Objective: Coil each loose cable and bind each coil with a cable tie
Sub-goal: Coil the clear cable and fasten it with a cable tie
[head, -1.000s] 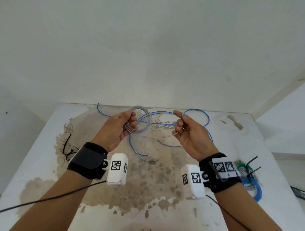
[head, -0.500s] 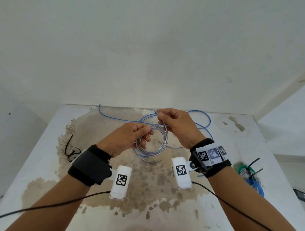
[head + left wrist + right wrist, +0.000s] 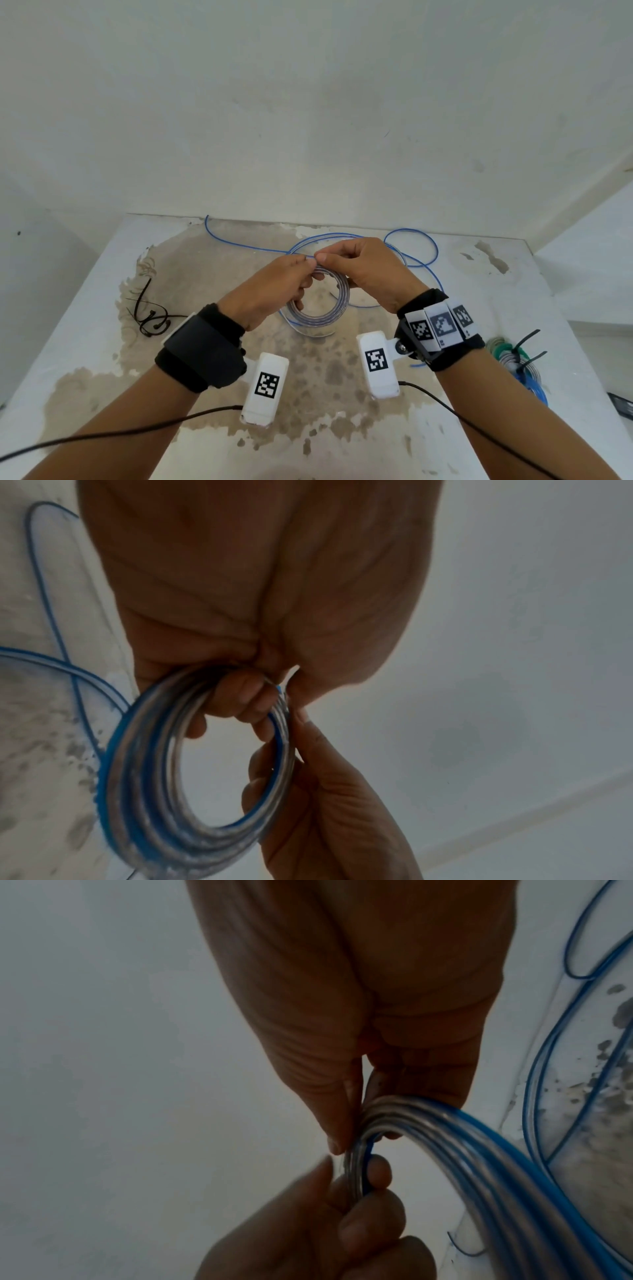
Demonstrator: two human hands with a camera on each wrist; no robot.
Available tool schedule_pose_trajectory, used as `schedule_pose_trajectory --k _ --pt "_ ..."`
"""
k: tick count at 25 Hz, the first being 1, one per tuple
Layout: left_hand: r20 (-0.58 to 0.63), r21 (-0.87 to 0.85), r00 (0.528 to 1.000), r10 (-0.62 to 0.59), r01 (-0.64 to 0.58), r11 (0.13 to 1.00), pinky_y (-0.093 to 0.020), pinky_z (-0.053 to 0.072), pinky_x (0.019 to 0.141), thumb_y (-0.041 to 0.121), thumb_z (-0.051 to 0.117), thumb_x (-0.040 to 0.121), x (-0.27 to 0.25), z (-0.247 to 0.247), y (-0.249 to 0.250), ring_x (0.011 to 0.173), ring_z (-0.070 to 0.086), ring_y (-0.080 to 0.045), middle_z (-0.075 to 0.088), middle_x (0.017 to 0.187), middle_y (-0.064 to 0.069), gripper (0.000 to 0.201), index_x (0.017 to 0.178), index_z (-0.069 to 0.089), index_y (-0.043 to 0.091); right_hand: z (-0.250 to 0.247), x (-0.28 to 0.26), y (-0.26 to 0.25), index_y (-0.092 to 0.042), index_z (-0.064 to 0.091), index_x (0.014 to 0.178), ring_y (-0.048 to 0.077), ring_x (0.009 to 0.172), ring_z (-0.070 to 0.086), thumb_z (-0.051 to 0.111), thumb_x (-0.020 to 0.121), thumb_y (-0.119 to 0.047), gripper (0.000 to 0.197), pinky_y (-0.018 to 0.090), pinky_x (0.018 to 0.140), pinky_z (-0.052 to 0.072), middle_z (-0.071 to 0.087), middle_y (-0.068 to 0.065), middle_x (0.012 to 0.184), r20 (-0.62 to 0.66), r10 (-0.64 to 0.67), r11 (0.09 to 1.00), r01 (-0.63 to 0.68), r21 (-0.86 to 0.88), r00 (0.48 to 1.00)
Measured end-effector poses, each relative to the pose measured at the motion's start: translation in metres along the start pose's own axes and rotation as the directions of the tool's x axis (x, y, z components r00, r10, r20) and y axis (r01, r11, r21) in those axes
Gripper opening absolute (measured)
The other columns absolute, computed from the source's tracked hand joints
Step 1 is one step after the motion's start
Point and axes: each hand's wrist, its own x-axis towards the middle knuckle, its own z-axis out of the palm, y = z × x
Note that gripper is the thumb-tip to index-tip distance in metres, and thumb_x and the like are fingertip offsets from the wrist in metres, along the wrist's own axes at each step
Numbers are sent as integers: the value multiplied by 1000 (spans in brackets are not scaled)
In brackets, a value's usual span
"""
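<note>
Nearest the camera, white camera pods on both wrists carry black-and-white square code markers; the right wristband (image 3: 442, 325) bears three more such markers, and none shows readable writing. Above the stained table (image 3: 102, 342), the left hand (image 3: 270, 291) curls its fingers through the coil (image 3: 322, 317) of clear, blue-striped cable and grips its upper turns, thumb on top. The right hand (image 3: 370, 270) meets it fingertip to fingertip, pinching the same bundle of turns at the coil's top between thumb and forefinger. The coil hangs below both hands, clear of the table. At the left lie loose black cable ties (image 3: 147, 315); at the right edge lie bound coils (image 3: 520, 370) with black ties. Farther back, the blue cable (image 3: 421, 246) sprawls in loose loops toward the wall.
</note>
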Motion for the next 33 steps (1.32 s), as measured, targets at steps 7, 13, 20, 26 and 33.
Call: schedule_pose_trajectory --k 7,13,20,26,33 --pt "-204 -1 978 50 -51 999 -40 43 64 32 39 108 0 1 -13 46 39 -8 44 60 11 31 85 52 15 2 -15 21 -17 75 111 7 82 70 69 96 -30 21 26 78 58 78 2 102 69 79 992 -85 97 995" --pt "-250 -43 965 74 -88 995 -38 37 58 29 37 108 -1 8 -10 50 32 -9 39 65 3 28 88 49 13 6 -36 35 -7 77 104 9 74 71 71 95 -23 19 25 68 59 79 6 93 -4 94 991 -93 92 996" --pt "-197 46 975 106 -99 994 -35 40 55 29 40 107 -11 26 -11 51 41 -3 43 70 1 27 91 50 10 3 -55 29 -22 74 112 14 87 76 64 96 -43 28 27 73 58 79 -3 99 8 77 990 -78 121 997" --pt "-255 94 963 88 -66 993 -40 44 60 35 42 106 -18 58 -13 57 43 -15 53 69 2 30 84 52 16 -2 -69 39 -14 78 104 16 74 75 67 97 -30 20 23 61 54 79 8 86 -88 1 989 13 148 996" --pt "-238 117 969 71 -44 992 -37 42 57 35 41 106 -19 96 -1 56 41 -13 54 72 1 29 84 49 19 -46 -99 54 -12 76 101 14 76 74 62 100 -33 26 29 66 58 79 6 87 -56 66 988 -58 142 996"
